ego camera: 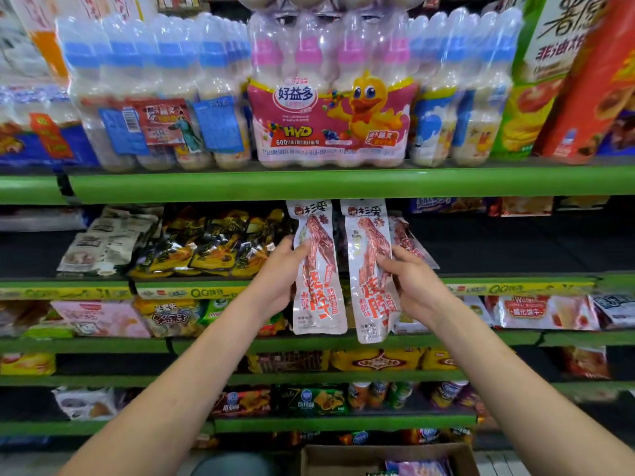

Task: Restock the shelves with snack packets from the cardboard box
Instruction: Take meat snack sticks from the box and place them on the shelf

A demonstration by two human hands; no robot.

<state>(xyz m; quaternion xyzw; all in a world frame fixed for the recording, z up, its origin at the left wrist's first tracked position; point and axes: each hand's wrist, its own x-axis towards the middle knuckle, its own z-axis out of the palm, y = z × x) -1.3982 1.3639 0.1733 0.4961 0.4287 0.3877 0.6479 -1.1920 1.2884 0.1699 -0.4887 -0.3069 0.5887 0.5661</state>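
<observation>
1. The left hand point(280, 269), at the centre of the frame, grips a long white snack packet point(318, 269) printed with red meat strips and red characters; its thumb lies across the packet's front and the other fingers are hidden behind it.
2. The right hand point(414, 281), just right of centre, grips a second white packet point(372, 269) of the same design, fingers curled round its right edge.
3. Both packets stand upright, side by side and nearly touching, their tops reaching up to the green shelf edge point(343, 183) that crosses the middle of the frame.
4. A third packet of the same kind point(410, 243) lies tilted on the dark shelf behind the right hand.
5. The cardboard box point(388, 458) sits at the bottom centre of the frame, open, with a purple packet point(419, 468) showing inside.
6. Above the green shelf edge, in the upper half of the frame, stands a pink multipack of bottles with a yellow duck point(330, 121), flanked by blue-capped bottle packs point(154, 97).
7. Left of the held packets, black and yellow snack bags point(209, 245) lean on the same shelf.
8. Lower shelves in the bottom half of the frame hold mixed packets, partly blurred.
</observation>
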